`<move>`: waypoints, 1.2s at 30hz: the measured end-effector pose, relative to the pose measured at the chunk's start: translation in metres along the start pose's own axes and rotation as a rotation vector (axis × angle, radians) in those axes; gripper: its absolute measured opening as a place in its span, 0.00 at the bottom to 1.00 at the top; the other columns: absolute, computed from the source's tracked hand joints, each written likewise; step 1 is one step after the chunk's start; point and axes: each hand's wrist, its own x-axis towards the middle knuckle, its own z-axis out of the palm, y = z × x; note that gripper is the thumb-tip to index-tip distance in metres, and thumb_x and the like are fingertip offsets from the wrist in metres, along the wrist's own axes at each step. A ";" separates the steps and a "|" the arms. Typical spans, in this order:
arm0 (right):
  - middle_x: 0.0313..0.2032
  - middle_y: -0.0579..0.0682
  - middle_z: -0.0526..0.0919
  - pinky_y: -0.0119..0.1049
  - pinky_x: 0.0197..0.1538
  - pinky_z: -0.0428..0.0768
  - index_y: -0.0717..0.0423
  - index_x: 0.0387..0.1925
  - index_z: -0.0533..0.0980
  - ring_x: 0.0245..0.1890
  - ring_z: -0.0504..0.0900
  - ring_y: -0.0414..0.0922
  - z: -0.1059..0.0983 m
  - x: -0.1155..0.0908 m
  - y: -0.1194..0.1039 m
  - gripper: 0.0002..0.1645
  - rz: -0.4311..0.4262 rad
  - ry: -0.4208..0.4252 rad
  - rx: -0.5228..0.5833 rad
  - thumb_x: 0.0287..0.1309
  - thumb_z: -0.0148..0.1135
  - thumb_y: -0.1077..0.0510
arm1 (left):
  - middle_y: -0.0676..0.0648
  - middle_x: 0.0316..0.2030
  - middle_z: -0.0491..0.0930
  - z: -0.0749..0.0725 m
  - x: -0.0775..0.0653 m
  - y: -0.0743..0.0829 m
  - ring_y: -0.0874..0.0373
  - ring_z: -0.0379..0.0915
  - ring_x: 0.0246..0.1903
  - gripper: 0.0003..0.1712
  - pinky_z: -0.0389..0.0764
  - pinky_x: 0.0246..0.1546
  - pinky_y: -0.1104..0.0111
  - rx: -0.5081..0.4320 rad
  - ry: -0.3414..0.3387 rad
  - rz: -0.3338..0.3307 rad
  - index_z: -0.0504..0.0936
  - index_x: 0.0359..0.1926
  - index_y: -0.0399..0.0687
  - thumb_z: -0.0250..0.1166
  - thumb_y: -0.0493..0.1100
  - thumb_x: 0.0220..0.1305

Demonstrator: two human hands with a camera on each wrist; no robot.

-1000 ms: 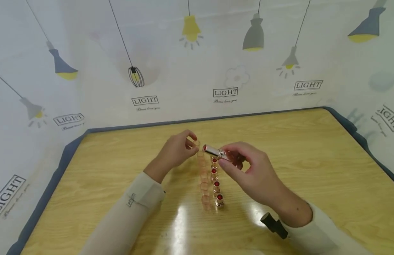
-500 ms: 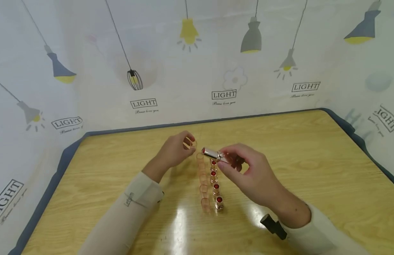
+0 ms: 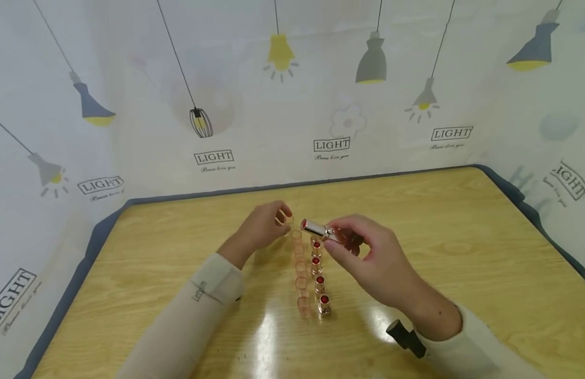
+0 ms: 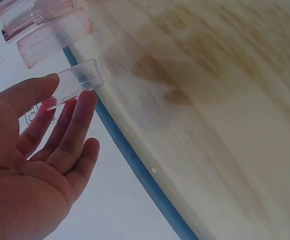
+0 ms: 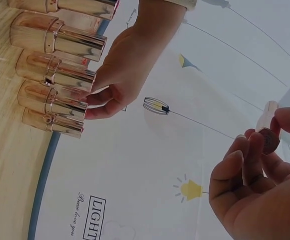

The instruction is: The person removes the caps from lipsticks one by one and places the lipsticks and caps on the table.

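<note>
My left hand [image 3: 261,226] pinches a clear lipstick cap [image 4: 77,82] between thumb and fingertips, at the far end of a row of clear pinkish caps [image 3: 301,284]. In the left wrist view a gap shows between this cap and the nearest one in the row. My right hand [image 3: 373,255] holds a shiny lipstick [image 3: 315,227] by its base, tilted, with its red end pointing left. It hangs over the far end of a row of uncapped lipsticks [image 3: 320,284] that stand upright beside the caps. The right wrist view shows their rose-gold tubes [image 5: 60,75] close up.
The wooden table [image 3: 439,226] has a blue-grey edge [image 3: 254,188] along the back and sides. Behind it hangs a white sheet [image 3: 283,116] printed with lamps. A black device [image 3: 406,338] is strapped at my right wrist.
The view has tipped slightly, so the scene sits a little lower. My left hand has shifted the cap slightly away from the row. My right hand keeps the lipstick nearly still.
</note>
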 end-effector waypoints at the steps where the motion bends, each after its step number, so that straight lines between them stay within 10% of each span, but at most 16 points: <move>1: 0.31 0.43 0.80 0.31 0.34 0.79 0.55 0.46 0.80 0.29 0.77 0.39 0.000 -0.001 0.000 0.10 0.004 0.000 0.000 0.62 0.67 0.62 | 0.46 0.44 0.83 0.002 0.001 0.000 0.53 0.80 0.46 0.15 0.82 0.47 0.61 0.003 -0.004 0.000 0.79 0.52 0.46 0.68 0.41 0.65; 36: 0.30 0.42 0.80 0.31 0.34 0.79 0.52 0.45 0.81 0.31 0.78 0.38 -0.004 0.003 0.002 0.09 0.032 -0.022 -0.019 0.62 0.67 0.59 | 0.43 0.50 0.84 0.011 0.005 -0.004 0.51 0.80 0.52 0.22 0.80 0.54 0.59 0.025 -0.127 -0.047 0.75 0.63 0.45 0.61 0.35 0.68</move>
